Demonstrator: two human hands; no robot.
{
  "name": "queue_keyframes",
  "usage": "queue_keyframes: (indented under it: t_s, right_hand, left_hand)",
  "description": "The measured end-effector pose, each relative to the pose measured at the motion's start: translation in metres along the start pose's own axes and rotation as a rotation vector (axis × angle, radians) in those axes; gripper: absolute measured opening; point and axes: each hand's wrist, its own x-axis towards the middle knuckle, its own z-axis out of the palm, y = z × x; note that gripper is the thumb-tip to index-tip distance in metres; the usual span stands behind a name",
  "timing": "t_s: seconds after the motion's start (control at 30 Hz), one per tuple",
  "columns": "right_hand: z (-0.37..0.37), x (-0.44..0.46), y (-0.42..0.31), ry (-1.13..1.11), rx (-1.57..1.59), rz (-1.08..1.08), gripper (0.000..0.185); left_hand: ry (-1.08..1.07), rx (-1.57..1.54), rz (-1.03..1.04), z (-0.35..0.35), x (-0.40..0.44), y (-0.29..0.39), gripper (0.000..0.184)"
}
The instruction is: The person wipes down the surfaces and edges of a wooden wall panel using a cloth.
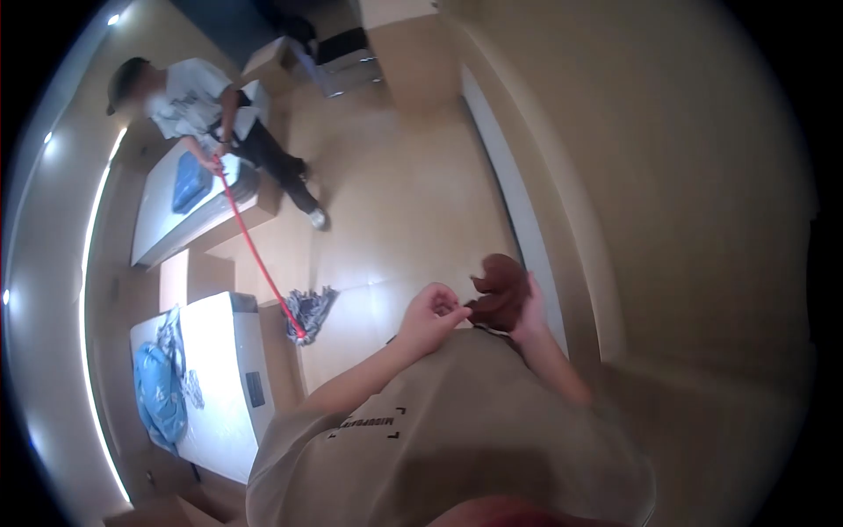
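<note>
Plainly holds brown cloth (502, 288) in right hand (530, 316), lengthwise away from torso (465, 413), just right of left hand (428, 314); curls left fingers beside the cloth's near edge, unclear if pinching.

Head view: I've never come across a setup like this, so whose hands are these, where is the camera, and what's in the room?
There is no robot here. One wide-angle camera sits on a person's head, looking forward and down past their shirt. Their right hand holds a soft brown item, perhaps a cloth; their left hand is curled beside it, its grip unclear. Beyond, another person holds a red-handled mop, its head on the floor. At picture left, a blue patterned bundle lies on the nearer mattress.
</note>
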Motion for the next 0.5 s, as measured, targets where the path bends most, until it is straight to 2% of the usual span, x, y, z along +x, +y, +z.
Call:
queue_keyframes:
  t_s: [0.07,0.13,0.17,0.23,0.27,0.33,0.4,0.43,0.5]
  right_hand:
    - [-0.014,0.039,-0.039,-0.028,-0.1,0.053,0.067]
    - [-0.01,0.087,-0.074,0.03,-0.012,-0.01,0.067]
    - [-0.013,0.108,-0.087,-0.027,0.076,-0.003,0.063]
    - [-0.012,0.149,-0.108,0.113,0.031,-0.027,0.049]
    - [-0.011,0.164,-0.114,0.302,-0.104,-0.076,0.045]
    - [-0.028,0.19,-0.128,0.239,-0.466,0.029,0.031]
    - [-0.037,0.214,-0.131,0.107,-0.695,0.019,0.02]
    - [-0.035,0.227,-0.135,0.04,-0.807,0.008,0.017]
    - [-0.018,0.234,-0.147,-0.013,-0.893,0.136,0.014]
  left_hand:
    - [0.007,-0.01,-0.021,-0.001,0.046,0.015,0.026]
    - [-0.014,-0.02,-0.01,0.001,0.093,0.025,0.029]
    - [-0.016,-0.007,0.021,0.005,0.112,0.024,0.03]
    - [0.006,-0.03,0.047,0.003,0.154,0.027,0.032]
    - [0.022,-0.061,0.046,0.0,0.174,0.028,0.033]
    - [0.044,-0.086,0.031,-0.008,0.206,0.024,0.035]
    - [0.059,-0.065,0.012,-0.018,0.232,0.013,0.036]
    - [0.044,-0.085,0.001,-0.02,0.243,0.011,0.036]
    - [0.007,-0.126,-0.022,-0.019,0.251,0.006,0.035]
